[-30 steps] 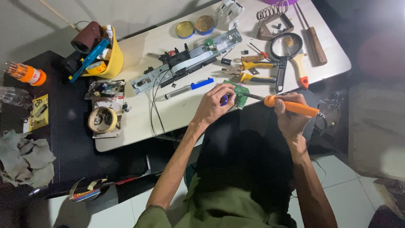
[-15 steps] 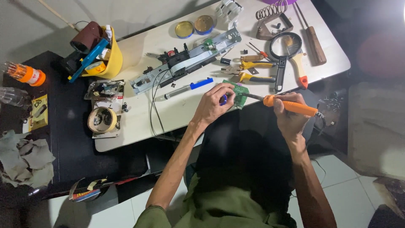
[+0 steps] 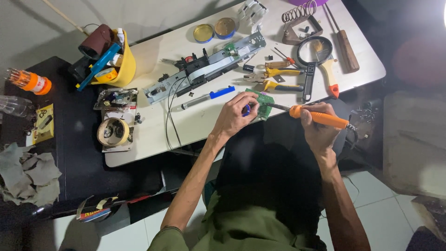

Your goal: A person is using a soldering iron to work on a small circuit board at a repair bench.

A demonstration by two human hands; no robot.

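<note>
White laminate covers the table (image 3: 195, 125), its top crowded with a long grey metal chassis (image 3: 206, 69), a yellow bucket (image 3: 123, 65) of tools and yellow-handled pliers (image 3: 278, 79). At the near edge, the left hand (image 3: 234, 116) pinches a small green circuit board (image 3: 265, 103). The right hand (image 3: 316, 128) is wrapped tight around an orange soldering iron (image 3: 318, 117), its tip touching the board.

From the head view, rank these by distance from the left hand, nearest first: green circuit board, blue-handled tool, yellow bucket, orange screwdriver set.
From the left hand:
1. Green circuit board, touching its fingertips, just to the right.
2. Blue-handled tool, up and left on the white table.
3. Yellow bucket, far upper left.
4. Orange screwdriver set, at the left edge.
</note>
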